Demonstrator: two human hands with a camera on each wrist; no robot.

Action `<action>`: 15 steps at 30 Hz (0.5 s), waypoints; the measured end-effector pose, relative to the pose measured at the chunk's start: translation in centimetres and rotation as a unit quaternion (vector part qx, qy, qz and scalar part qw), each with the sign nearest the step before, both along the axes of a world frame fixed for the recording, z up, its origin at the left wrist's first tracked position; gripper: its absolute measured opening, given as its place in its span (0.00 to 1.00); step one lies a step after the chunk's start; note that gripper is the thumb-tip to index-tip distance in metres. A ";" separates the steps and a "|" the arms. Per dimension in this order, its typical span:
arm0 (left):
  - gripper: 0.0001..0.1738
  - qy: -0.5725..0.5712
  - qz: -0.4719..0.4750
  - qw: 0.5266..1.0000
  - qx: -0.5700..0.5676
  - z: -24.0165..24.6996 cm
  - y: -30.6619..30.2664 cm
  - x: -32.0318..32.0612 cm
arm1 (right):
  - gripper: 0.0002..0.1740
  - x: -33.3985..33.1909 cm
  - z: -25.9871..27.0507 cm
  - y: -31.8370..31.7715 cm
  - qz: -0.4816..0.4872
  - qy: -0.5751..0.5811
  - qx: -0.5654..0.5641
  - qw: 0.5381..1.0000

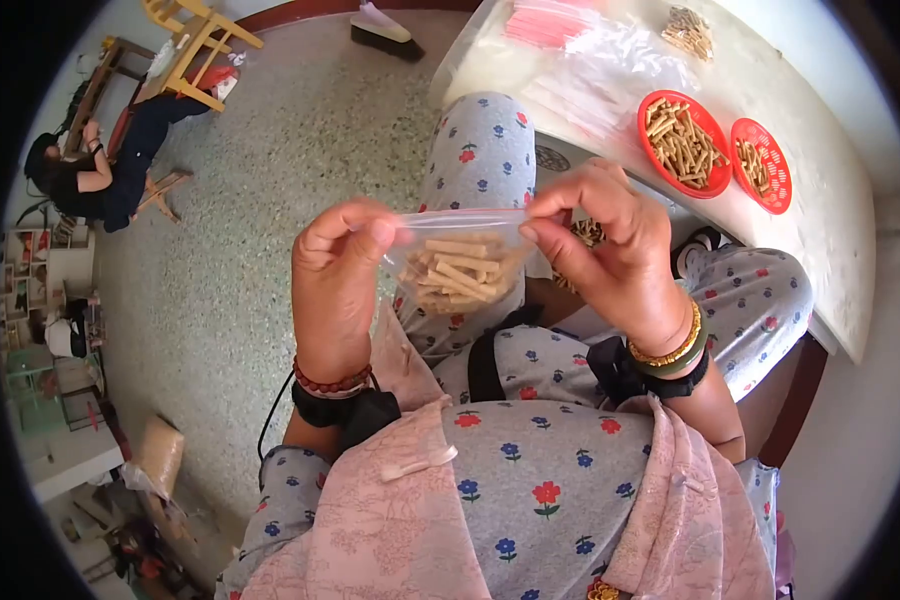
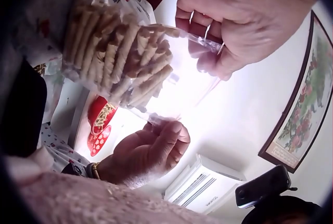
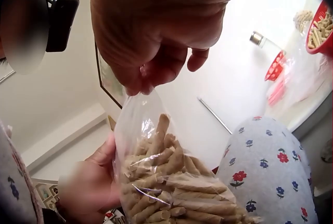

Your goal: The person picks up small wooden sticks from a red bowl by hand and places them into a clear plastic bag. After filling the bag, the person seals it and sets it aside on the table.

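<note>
My left hand (image 1: 335,285) and right hand (image 1: 605,250) each pinch a top corner of the small clear plastic bag of tan rolled sticks (image 1: 460,265), held above my lap. It looks full, and I judge its top only needs closing. More sticks wait in the round red baskets (image 1: 642,128) on the white worktop (image 1: 820,220).

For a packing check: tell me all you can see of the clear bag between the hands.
The clear bag is thin, see-through plastic with a strip along its top edge, partly filled with short tan ribbed sticks lying jumbled. It hangs in the air over the flowered trousers, its top edge stretched level. The left hand pinches one top corner, the right hand the other.
</note>
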State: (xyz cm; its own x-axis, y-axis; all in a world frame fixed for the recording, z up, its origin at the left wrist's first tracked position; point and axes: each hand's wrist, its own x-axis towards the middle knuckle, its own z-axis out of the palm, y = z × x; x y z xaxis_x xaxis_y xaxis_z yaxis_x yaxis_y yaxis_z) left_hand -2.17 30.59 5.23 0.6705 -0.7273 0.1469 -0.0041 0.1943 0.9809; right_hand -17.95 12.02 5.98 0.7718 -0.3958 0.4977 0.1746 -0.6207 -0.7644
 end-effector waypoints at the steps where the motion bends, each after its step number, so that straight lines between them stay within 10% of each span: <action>1: 0.08 0.001 -0.001 1.000 0.000 -0.1 0.1 0.0 | 0.10 -0.1 0.1 0.1 -0.001 0.001 0.000 1.000; 15: 0.07 0.012 0.018 1.000 0.000 -0.6 -0.1 0.1 | 0.06 0.2 -1.6 0.1 0.022 0.036 0.217 0.975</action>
